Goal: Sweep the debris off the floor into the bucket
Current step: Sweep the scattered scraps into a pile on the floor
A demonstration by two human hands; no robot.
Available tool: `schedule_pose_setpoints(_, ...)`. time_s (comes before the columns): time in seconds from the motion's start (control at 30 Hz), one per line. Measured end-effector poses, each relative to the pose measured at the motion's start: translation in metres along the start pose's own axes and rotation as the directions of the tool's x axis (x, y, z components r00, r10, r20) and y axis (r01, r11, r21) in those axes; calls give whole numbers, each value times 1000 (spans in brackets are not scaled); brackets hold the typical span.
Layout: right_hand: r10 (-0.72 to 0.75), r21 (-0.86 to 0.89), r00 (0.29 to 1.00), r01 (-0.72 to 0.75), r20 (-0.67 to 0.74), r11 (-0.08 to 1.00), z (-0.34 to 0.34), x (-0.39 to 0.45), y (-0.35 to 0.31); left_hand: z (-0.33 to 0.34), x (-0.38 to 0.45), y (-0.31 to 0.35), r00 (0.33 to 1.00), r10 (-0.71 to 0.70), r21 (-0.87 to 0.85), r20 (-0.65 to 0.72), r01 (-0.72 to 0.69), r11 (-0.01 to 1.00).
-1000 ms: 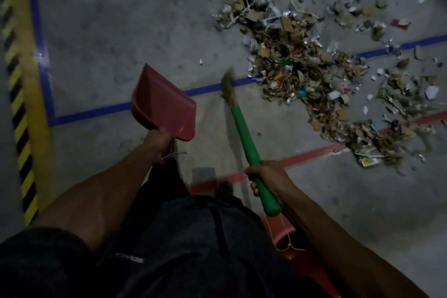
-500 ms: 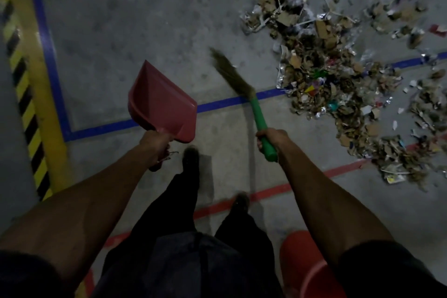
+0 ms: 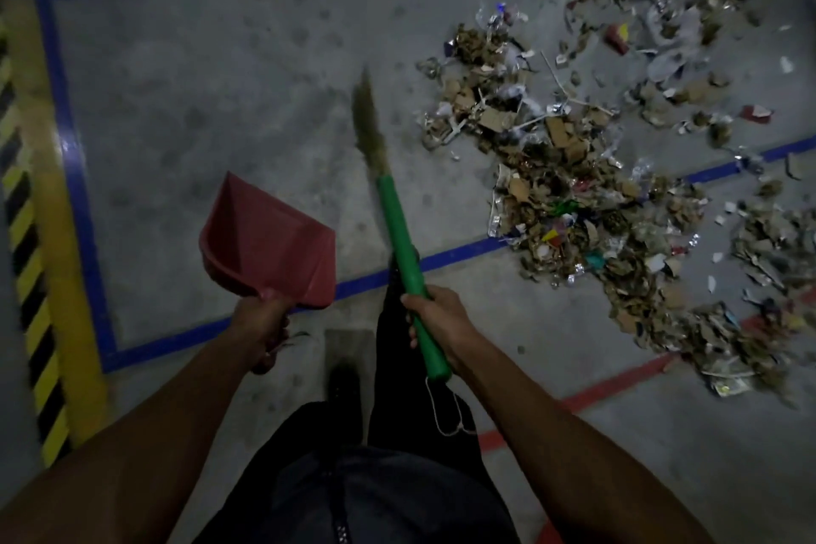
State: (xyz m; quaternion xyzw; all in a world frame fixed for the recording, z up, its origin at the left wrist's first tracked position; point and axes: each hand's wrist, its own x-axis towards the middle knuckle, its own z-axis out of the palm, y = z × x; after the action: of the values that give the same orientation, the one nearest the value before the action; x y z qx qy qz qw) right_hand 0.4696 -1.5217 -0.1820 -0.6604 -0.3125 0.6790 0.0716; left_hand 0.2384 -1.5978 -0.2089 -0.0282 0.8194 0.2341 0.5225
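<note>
Since a second ago the broom has swung forward, bristles lifted. Right hand grips it, left hand grips the empty dustpan; debris all remains unswept.

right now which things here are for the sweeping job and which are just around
For the job:
broom, in right hand
dustpan, in left hand
debris

Just around:
blue tape
red tape
hazard stripes

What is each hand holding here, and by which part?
Left hand grips the red dustpan by its handle. Right hand grips the broom near the lower end of its green handle.
</note>
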Motion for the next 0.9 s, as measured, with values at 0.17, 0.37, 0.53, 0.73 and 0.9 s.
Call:
schedule_pose_setpoints(0.17, 55, -155, 998, -53, 6, 987, -4, 134, -73, 41, 32, 77, 998, -45, -66, -50, 42, 997)
schedule_pose_setpoints(0.37, 237, 215, 961, -204, -144, 955, -72, 221, -144, 86, 54, 169, 999, -40, -127, -15, 38, 991)
schedule_pose_setpoints(0.53, 325, 552, 930, -182, -172, 814, -112, 234, -187, 110, 51, 229, 999, -25, -159, 44, 32, 987)
schedule_pose_setpoints(0.73, 243, 354, 961, -184, -131, 917, -53, 197, -177, 117, 50, 264, 999, -3, -112, 34, 7, 994)
schedule_pose_setpoints(0.9, 306, 408, 942, -227, -139, 884, -75, 231, -208, 120, 59, 282, 1000, 26, -74, 10, -25, 997)
